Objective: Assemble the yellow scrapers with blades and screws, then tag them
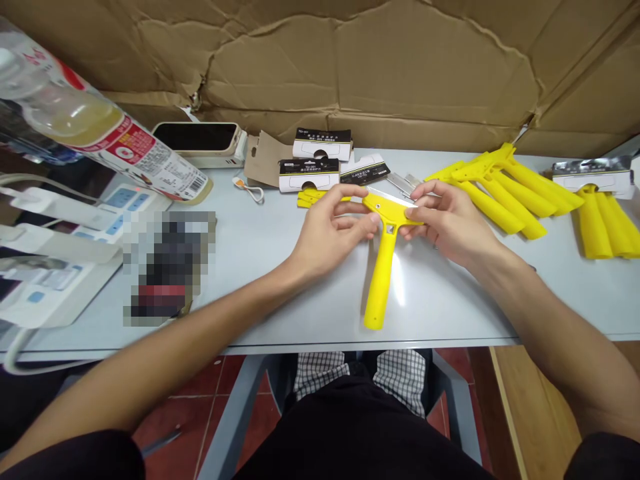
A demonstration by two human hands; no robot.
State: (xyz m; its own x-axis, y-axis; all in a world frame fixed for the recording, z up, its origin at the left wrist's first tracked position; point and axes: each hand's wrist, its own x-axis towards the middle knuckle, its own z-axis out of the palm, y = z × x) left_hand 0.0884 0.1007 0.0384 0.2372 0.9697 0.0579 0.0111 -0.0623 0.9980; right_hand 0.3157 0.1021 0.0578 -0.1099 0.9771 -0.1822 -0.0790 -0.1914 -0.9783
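Between my two hands is a yellow scraper (381, 277), its handle pointing down toward me and a thin metal blade (389, 195) along its head. My left hand (334, 227) pinches the left end of the head, fingers behind and thumb in front. At the opposite end, my right hand (445, 217) grips the head with the thumb on its front face. Just behind lie more metal blades (403, 181), partly covered by my right fingers. Several yellow scraper handles (500, 190) are piled to the right of my right hand.
Black-and-white cardboard header cards (310, 175) lie behind my left hand. Packaged yellow handles (597, 220) sit at the far right. A phone (197, 138), a drink bottle (130, 143) and power strips (55, 287) occupy the left. Cardboard (280, 60) walls the table's back.
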